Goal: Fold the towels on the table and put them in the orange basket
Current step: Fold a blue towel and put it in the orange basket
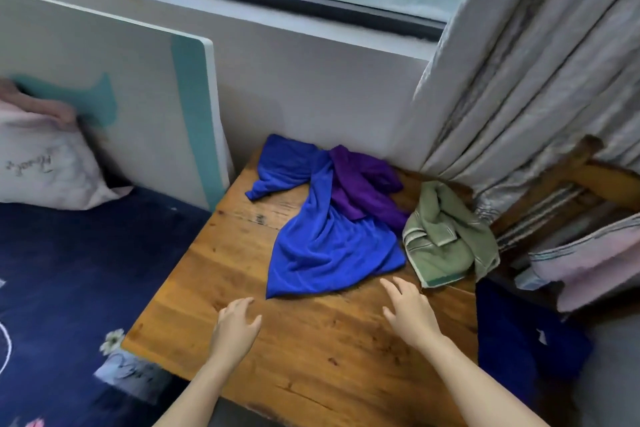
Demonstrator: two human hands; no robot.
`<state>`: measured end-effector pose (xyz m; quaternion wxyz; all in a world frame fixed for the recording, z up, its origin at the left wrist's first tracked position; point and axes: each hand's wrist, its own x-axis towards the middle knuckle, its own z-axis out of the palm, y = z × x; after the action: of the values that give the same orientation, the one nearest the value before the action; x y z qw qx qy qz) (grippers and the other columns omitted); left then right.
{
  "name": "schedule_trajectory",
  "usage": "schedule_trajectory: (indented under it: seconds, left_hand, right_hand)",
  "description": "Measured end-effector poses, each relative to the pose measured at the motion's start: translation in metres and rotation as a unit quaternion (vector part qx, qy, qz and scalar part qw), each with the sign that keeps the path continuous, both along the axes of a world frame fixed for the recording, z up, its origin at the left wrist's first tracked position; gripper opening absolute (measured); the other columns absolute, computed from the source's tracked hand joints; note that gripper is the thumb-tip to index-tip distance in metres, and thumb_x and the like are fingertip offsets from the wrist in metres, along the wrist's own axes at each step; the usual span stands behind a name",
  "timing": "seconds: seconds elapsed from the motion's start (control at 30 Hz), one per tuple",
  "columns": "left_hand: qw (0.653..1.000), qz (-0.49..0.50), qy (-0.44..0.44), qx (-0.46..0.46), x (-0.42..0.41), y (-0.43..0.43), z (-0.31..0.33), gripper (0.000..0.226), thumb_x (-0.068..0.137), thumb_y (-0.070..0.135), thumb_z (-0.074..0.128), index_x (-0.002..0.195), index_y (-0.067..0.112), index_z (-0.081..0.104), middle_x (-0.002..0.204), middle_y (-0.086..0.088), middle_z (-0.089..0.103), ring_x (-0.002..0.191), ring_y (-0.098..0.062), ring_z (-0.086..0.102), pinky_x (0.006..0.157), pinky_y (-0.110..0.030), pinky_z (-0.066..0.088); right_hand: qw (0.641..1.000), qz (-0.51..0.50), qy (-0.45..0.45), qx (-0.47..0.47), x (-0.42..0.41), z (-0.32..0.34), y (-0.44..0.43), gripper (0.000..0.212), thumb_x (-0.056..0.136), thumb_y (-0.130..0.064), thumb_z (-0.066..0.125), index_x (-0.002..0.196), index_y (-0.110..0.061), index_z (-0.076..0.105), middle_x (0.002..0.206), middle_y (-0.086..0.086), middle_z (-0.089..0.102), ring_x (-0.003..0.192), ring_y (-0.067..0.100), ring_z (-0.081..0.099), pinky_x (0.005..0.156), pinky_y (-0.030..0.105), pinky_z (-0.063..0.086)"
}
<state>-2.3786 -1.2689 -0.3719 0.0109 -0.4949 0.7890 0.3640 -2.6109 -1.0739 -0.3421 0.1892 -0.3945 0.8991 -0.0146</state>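
While both are over the surface (311, 357), hands: left hand (235, 326), right hand (408, 308), fingers spread, holding nothing
blue towel (329, 246): crumpled, long axis near-far, wide end toward hands
purple towel (363, 184): overlaps blue's far right
green towel (446, 239): bunched, right edge

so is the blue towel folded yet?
Not folded. The blue towel lies crumpled and twisted on the table, bunched against the purple towel. The left hand and right hand hold nothing.

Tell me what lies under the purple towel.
The purple towel seems to overlap the right edge of the blue towel, on the wooden table; anything else beneath is covered.
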Motion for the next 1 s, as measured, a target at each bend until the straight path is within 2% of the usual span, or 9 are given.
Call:
schedule_trajectory:
  seconds: [0.17, 0.37, 0.63, 0.8, 0.87, 0.9, 0.93, 0.97, 1.0]
  left_hand:
    - [0.997, 0.032, -0.055, 0.042, -0.030, -0.007, -0.021, 0.042, 0.090, 0.023, 0.055, 0.131, 0.012, 0.048, 0.136, -0.008, 0.049, 0.125, -0.026, 0.043, 0.103, -0.032, 0.033]
    - [0.965, 0.217, 0.005, 0.147, -0.066, -0.035, -0.033, 0.041, 0.090, 0.016, 0.057, 0.127, -0.001, 0.050, 0.131, -0.021, 0.051, 0.122, -0.034, 0.046, 0.099, -0.039, 0.036]
    - [0.939, 0.275, 0.021, 0.208, -0.114, -0.042, -0.052, 0.049, 0.084, -0.006, 0.057, 0.128, -0.014, 0.039, 0.128, -0.026, 0.051, 0.117, -0.036, 0.052, 0.096, -0.036, 0.039]
    - [0.926, 0.318, -0.045, 0.201, -0.120, -0.043, -0.061, 0.052, 0.081, 0.004, 0.063, 0.126, -0.011, 0.044, 0.129, -0.027, 0.050, 0.119, -0.037, 0.049, 0.097, -0.037, 0.038]
    - [0.930, 0.298, -0.070, 0.206, -0.121, -0.041, -0.063, 0.026, 0.079, 0.010, 0.066, 0.099, -0.005, 0.059, 0.114, -0.026, 0.061, 0.105, -0.038, 0.057, 0.084, -0.036, 0.044]
    - [0.935, 0.275, -0.088, 0.205, -0.121, -0.040, -0.065, 0.014, 0.078, 0.015, 0.066, 0.081, 0.003, 0.060, 0.105, -0.024, 0.065, 0.098, -0.037, 0.060, 0.079, -0.035, 0.046]
    - [0.942, 0.251, -0.104, 0.198, -0.120, -0.039, -0.070, 0.016, 0.077, 0.020, 0.066, 0.068, 0.011, 0.057, 0.099, -0.021, 0.068, 0.095, -0.036, 0.061, 0.078, -0.034, 0.048]
    - [0.946, 0.233, -0.123, 0.189, -0.119, -0.038, -0.074, 0.019, 0.076, 0.023, 0.065, 0.062, 0.016, 0.054, 0.096, -0.019, 0.069, 0.095, -0.036, 0.061, 0.079, -0.034, 0.049]
    - [0.947, 0.225, -0.136, 0.184, -0.120, -0.039, -0.076, 0.020, 0.075, 0.026, 0.065, 0.060, 0.017, 0.053, 0.095, -0.016, 0.069, 0.095, -0.035, 0.060, 0.081, -0.033, 0.048]
  right_hand:
    - [0.998, 0.018, -0.042, 0.038, -0.028, -0.028, -0.023, 0.056, 0.095, -0.030, 0.043, 0.146, -0.026, 0.022, 0.152, 0.001, 0.023, 0.141, 0.018, 0.020, 0.110, 0.034, 0.026]
    - [0.998, 0.013, -0.034, 0.047, -0.068, -0.042, -0.044, 0.057, 0.093, -0.026, 0.046, 0.146, -0.021, 0.024, 0.151, 0.007, 0.024, 0.140, 0.021, 0.022, 0.107, 0.035, 0.030]
    - [0.994, 0.026, -0.034, 0.104, -0.098, -0.062, -0.058, 0.061, 0.092, -0.016, 0.046, 0.146, -0.026, 0.021, 0.152, 0.007, 0.021, 0.138, 0.027, 0.023, 0.109, 0.035, 0.029]
    - [0.989, 0.038, -0.026, 0.143, -0.101, -0.078, -0.070, 0.063, 0.089, -0.017, 0.048, 0.146, -0.025, 0.022, 0.145, 0.008, 0.030, 0.131, 0.029, 0.032, 0.102, 0.037, 0.035]
    - [0.993, 0.031, 0.012, 0.117, -0.100, -0.078, -0.075, 0.060, 0.083, -0.019, 0.060, 0.139, -0.023, 0.038, 0.133, 0.010, 0.044, 0.119, 0.032, 0.045, 0.091, 0.040, 0.044]
    - [0.994, 0.034, 0.032, 0.095, -0.100, -0.079, -0.078, 0.059, 0.069, -0.019, 0.075, 0.125, -0.020, 0.055, 0.117, 0.012, 0.056, 0.102, 0.033, 0.056, 0.076, 0.041, 0.050]
    - [0.993, 0.042, 0.056, 0.092, -0.099, -0.083, -0.077, 0.057, 0.049, -0.017, 0.087, 0.103, -0.017, 0.068, 0.095, 0.011, 0.063, 0.080, 0.032, 0.062, 0.058, 0.040, 0.052]
    - [0.993, 0.041, 0.077, 0.076, -0.098, -0.086, -0.074, 0.053, 0.032, -0.014, 0.091, 0.082, -0.016, 0.072, 0.077, 0.008, 0.063, 0.062, 0.029, 0.061, 0.045, 0.035, 0.049]
    - [0.995, 0.033, 0.071, 0.062, -0.098, -0.090, -0.071, 0.050, 0.025, -0.011, 0.091, 0.070, -0.015, 0.071, 0.066, 0.006, 0.061, 0.052, 0.028, 0.058, 0.039, 0.033, 0.045]
